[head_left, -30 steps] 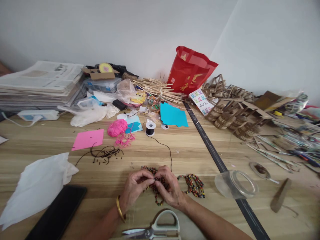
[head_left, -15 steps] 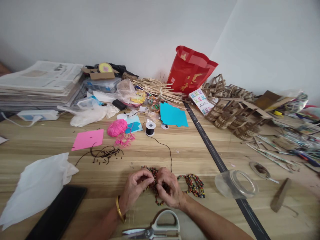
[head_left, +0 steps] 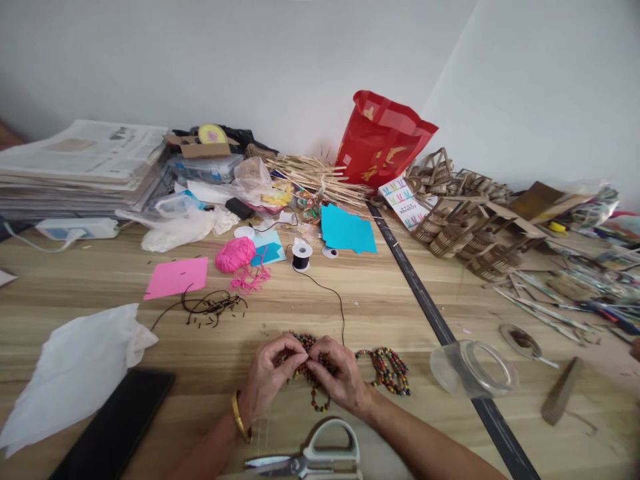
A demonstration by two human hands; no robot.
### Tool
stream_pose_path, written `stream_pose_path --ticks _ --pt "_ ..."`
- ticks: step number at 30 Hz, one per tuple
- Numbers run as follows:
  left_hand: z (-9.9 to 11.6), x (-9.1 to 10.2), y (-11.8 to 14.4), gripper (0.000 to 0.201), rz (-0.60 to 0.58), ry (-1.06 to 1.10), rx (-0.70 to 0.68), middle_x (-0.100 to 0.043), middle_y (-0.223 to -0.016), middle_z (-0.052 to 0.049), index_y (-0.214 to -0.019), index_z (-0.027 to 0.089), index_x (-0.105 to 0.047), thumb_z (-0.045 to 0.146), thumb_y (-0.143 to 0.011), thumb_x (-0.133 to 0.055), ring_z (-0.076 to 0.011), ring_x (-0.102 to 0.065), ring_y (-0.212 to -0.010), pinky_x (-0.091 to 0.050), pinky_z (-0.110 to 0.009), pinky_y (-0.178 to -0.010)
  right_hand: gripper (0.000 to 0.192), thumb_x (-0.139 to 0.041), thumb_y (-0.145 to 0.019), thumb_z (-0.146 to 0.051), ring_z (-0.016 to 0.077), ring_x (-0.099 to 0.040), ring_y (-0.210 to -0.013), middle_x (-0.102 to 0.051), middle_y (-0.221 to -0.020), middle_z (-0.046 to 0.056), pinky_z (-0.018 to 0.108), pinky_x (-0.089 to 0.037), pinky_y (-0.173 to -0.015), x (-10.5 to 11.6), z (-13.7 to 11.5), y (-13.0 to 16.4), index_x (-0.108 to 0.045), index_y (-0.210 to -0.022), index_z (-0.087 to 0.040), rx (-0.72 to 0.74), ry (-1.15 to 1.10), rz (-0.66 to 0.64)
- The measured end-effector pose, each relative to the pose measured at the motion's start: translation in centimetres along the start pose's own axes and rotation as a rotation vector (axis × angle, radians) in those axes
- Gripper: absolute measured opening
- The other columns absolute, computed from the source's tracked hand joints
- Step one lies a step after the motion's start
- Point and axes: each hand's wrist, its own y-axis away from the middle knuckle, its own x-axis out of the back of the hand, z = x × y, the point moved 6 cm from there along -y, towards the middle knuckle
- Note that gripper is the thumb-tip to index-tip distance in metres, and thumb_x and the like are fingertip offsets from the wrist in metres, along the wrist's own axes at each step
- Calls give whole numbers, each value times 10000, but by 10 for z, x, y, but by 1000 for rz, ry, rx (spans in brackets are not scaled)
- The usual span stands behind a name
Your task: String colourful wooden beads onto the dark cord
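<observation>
Over a heap of small multicoloured beads on strings (head_left: 320, 398), my left hand (head_left: 273, 370) and my right hand (head_left: 343, 377) meet at their fingertips. Thumb and forefinger of each are pinched together; what lies between them is too small to make out. A gold bangle (head_left: 241, 417) circles the left wrist. To the right of my hands rests a coil of strung beads (head_left: 393, 370). Black cord (head_left: 341, 300) runs from a spool (head_left: 301, 257) down towards my hands. Scissors (head_left: 315, 457) with pale handles lie nearest me on the table.
A black phone-like slab (head_left: 115, 427) and white tissue (head_left: 80, 367) lie left. Black cord scraps (head_left: 215, 307) are beyond them, beside pink paper (head_left: 177, 277) and pink yarn (head_left: 235, 255). On the right are a clear plastic container (head_left: 470, 370) and small woven baskets (head_left: 450, 237).
My right hand's thumb and fingers have stretched towards the left fingertips, and the two pinches now meet. My left hand has hardly moved.
</observation>
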Motion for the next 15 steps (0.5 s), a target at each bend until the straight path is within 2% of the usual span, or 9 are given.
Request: stream_pose_path --ticks 6,15 --pt "0 6 -3 145 63 -63 -27 -634 -642 -13 -649 164 -648 255 -761 -631 -164 -574 -643 -454 -250 -631 65 -529 -899 -187 159 -575 -695 -602 -747 38 271 -485 -638 2 0 -2 -584 -865 -190 -15 3 17" --pt "8 8 -4 130 86 -185 -84 -653 -645 -20 -639 169 -647 218 -757 -625 -171 -599 -649 -478 -264 -649 101 -505 -903 -173 154 -547 -677 -575 -729 34 266 -453 -617 3 3 -2 -585 -842 -183 -32 39 25"
